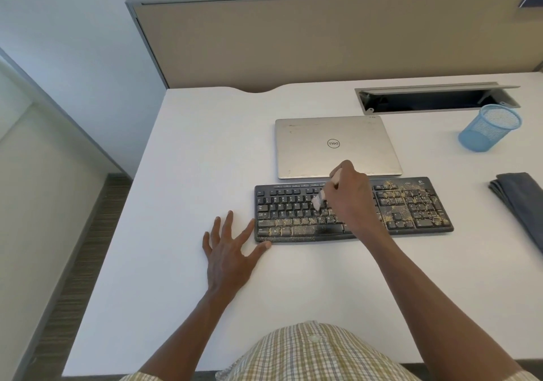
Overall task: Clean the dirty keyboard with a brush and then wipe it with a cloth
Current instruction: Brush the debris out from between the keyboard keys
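A black keyboard (pixel 411 207) lies on the white desk (pixel 182 151), dusted with yellowish crumbs along its bottom rows and right side. My right hand (pixel 351 195) hovers over the keyboard's middle and grips a small brush (pixel 318 199), whose pale bristles touch the keys in the upper middle rows. My left hand (pixel 227 251) lies flat on the desk with fingers spread, just left of the keyboard, its thumb tip against the keyboard's front left corner. A folded dark grey cloth (pixel 520 201) lies at the desk's right edge.
A closed silver laptop (pixel 335 145) sits directly behind the keyboard. A blue mesh pen cup (pixel 487 129) stands at the back right, in front of an open cable tray (pixel 435 98). A beige partition (pixel 293 42) closes off the desk's rear.
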